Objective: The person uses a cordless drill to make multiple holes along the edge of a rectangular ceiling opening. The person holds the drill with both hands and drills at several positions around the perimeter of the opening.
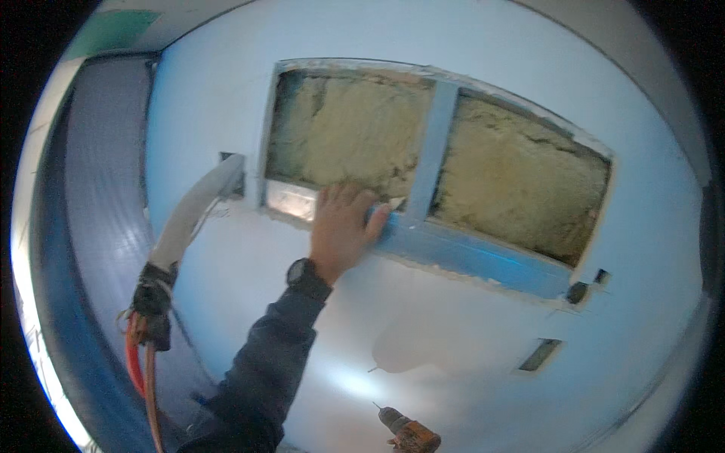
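My left hand (343,226) grips the lower metal rail (476,255) of a framed opening in a white wall. Its fingers curl over the rail's upper edge, their tips hidden, and the thumb lies to the right. Beside the thumb is a small pale pointed piece (395,203), too blurred to name. At the bottom edge, an orange and black power drill (411,433) points its thin bit up toward the wall, above a bright patch of light. Whatever holds the drill is out of the picture, and my right hand does not show.
Yellowish insulation (355,124) fills both halves of the opening, split by a metal upright (436,143). At left, a thick pale hose (198,204) enters a wall hole, with red and brown lines below. A rectangular slot (541,355) is cut at lower right.
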### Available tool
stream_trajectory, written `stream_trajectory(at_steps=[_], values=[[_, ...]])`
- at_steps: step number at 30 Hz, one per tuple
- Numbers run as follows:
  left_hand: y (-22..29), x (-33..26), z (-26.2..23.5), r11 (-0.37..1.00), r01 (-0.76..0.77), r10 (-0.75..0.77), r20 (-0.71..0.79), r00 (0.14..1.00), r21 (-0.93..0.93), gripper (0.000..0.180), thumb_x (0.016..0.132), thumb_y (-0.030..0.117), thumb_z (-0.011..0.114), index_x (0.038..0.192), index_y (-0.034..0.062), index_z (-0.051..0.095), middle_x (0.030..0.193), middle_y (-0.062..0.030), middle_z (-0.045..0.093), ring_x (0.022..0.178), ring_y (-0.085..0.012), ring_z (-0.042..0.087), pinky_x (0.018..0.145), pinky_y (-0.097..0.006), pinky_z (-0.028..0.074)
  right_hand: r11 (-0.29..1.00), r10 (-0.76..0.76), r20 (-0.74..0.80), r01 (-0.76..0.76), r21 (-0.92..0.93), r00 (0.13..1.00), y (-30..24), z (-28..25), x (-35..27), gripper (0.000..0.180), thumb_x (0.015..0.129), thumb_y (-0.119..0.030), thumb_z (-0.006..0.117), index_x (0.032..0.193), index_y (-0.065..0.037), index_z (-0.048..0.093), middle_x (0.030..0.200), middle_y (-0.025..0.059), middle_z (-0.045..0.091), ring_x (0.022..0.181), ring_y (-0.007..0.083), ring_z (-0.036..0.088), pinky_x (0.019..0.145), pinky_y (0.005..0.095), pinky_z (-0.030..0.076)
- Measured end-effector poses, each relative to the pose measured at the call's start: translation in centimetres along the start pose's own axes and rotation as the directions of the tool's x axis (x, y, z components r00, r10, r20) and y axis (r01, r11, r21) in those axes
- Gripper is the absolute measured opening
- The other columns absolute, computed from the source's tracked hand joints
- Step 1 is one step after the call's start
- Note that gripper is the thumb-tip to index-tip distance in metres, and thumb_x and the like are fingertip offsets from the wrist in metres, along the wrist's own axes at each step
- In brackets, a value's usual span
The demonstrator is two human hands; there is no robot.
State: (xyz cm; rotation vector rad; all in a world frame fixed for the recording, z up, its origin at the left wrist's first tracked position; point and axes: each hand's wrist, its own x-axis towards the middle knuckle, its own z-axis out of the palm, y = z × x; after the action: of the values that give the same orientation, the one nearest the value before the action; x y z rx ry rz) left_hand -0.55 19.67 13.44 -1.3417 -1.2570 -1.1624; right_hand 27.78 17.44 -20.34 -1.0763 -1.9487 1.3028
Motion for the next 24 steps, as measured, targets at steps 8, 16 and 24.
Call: stream_trajectory(at_steps=[8,16,24], values=[[0.8,0.9,-0.1,0.997,0.039,-0.04,-0.008,0.999,-0.073,0.038,0.1,0.034,0.052,0.094,0.0002,0.067,0.103,-0.0205,0.063,0.102,-0.0387,0.054,0.094,-0.05,0.039,0.992,0.123,0.232,-0.122,-0.018,0.965,2.7,3.9,-4.9,0.052,0.083,-0.008,0.074,0.131,-0.002,0.054,0.118,0.0101,0.064,0.095,0.0154,0.062,0.078,0.0319,0.056],[0.5,0.1,-0.5,0.992,0.094,-0.086,0.093,0.992,-0.079,0.039,0.101,0.035,0.051,0.104,-0.0017,0.064,0.109,-0.0211,0.06,0.11,-0.0399,0.051,0.108,-0.055,0.032,0.987,0.159,0.268,-0.146,-0.07,0.95,4.9,6.4,-8.4,0.056,0.082,-0.01,0.076,0.133,-0.002,0.052,0.12,0.0101,0.063,0.098,0.0157,0.061,0.081,0.0324,0.056],[0.1,0.1,-0.6,0.994,0.05,-0.045,0.058,0.997,-0.092,0.054,0.101,0.045,0.05,0.118,-0.0047,0.06,0.115,-0.0264,0.058,0.117,-0.0442,0.05,0.112,-0.057,0.029,0.997,0.075,0.304,-0.064,-0.045,0.95,0.6,9.2,-3.4,0.061,0.081,-0.011,0.078,0.134,-0.002,0.051,0.121,0.0101,0.062,0.1,0.016,0.061,0.083,0.0328,0.055]])
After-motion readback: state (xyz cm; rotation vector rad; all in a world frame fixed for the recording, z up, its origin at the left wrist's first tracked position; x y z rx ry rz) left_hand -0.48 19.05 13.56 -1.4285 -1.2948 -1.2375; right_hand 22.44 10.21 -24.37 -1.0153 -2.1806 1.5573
